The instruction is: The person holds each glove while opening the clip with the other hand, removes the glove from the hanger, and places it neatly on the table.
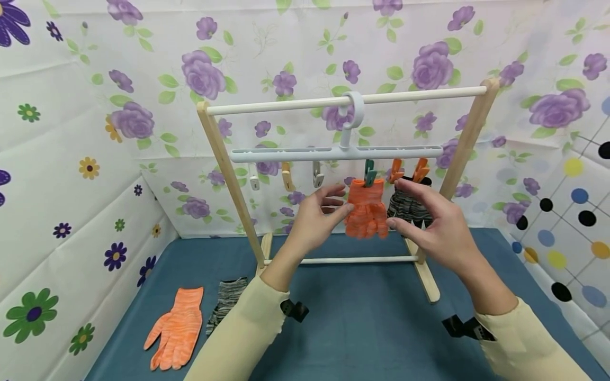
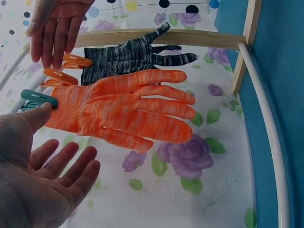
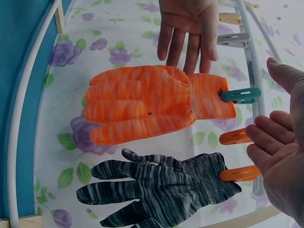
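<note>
An orange glove [image 1: 366, 209] hangs fingers down from a green clothespin [image 2: 39, 99] clipped at its cuff. My left hand [image 1: 318, 217] is just left of it, fingers spread, the thumb tip near the green clothespin in the left wrist view; whether it touches cannot be told. To the glove's right, my right hand [image 1: 436, 222] has its fingers apart and holds nothing. Beside the orange glove hangs a black-and-grey glove [image 3: 166, 187], held by an orange clothespin [image 3: 240, 174]. Another orange clothespin [image 3: 236, 137] sits between the two gloves and grips nothing visible.
A white hanger bar [image 1: 290, 154] hooks over the rod of a wooden rack [image 1: 224, 164]. White, tan and grey clothespins hang on its left side, the tan one [image 1: 287, 177] in the middle. Another orange glove [image 1: 178, 328] and a grey glove [image 1: 227, 299] lie on the blue table.
</note>
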